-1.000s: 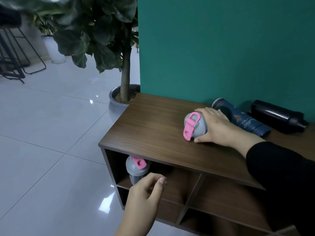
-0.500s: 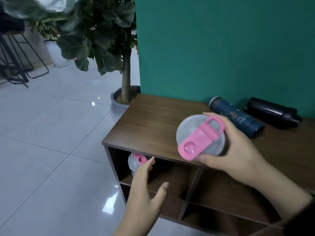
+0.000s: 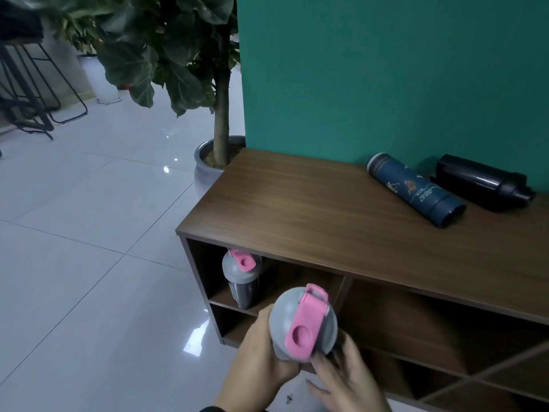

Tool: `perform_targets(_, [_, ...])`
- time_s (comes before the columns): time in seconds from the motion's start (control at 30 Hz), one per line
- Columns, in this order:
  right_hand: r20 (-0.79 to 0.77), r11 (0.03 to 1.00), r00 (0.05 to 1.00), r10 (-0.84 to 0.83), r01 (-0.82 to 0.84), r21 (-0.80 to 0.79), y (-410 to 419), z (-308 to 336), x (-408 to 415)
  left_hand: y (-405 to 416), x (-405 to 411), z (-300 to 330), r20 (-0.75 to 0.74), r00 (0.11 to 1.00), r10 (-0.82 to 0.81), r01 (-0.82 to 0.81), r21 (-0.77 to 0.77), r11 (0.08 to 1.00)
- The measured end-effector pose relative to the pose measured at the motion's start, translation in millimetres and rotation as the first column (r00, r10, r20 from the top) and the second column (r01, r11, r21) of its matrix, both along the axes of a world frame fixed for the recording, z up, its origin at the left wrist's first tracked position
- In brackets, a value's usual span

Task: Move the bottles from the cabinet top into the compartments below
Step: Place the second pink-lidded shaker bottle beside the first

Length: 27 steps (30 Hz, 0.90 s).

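Low in the middle of the frame I hold a grey shaker bottle (image 3: 303,322) with a pink lid strap in front of the cabinet (image 3: 326,203). My left hand (image 3: 261,358) wraps its left side, fingers curled tight round the body. My right hand (image 3: 344,379) is under its lower right, fingers partly spread and touching the base; whether it truly grips I cannot tell. The bottle's lid points up toward me, its long axis running down and away from the camera. A second grey bottle (image 3: 242,278) stands upright in the upper left compartment. On the cabinet top, at the right of the frame, a blue bottle (image 3: 416,190) and a black bottle (image 3: 481,181) lie on their sides near the green wall (image 3: 386,69).
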State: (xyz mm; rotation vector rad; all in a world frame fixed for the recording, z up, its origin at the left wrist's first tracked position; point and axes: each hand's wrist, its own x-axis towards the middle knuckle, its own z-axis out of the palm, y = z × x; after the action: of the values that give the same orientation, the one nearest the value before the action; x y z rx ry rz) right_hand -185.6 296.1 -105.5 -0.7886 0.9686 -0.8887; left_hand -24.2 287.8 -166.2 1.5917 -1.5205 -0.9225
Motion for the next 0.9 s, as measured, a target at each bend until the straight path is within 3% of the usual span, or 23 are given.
perform_targets(0.07, [-0.012,0.995,0.998,-0.054,0.054,0.082,-7,-22,16,-5,3,-14,-0.070,0.996,0.053,-0.054,-0.010,0.999])
perform_targets(0.27, [-0.164,0.988,0.977,-0.135,0.145,0.053,-48,-53,50,-27,8,-29,-0.255,0.957,0.141,-0.075,0.252,0.965])
perform_targets(0.47, [-0.299,0.959,0.927,-0.228,0.267,0.096,-88,-85,60,-63,-1,-38,-0.256,0.948,0.191,-0.091,0.357,0.930])
perform_targets(0.6, [-0.376,0.954,0.887,-0.266,0.299,0.032,-104,-86,64,-81,-6,-51,-0.272,0.938,0.213,-0.104,0.365,0.925])
perform_targets(0.7, [-0.388,0.940,0.865,-0.319,0.341,-0.011,-115,-97,67,-88,-9,-54,-0.275,0.943,0.188,-0.079,0.364,0.928])
perform_targets(0.9, [-0.332,0.920,0.883,-0.332,0.381,0.093,-130,-111,60,-94,-12,-62,-0.225,0.965,0.135,-0.035,0.400,0.916])
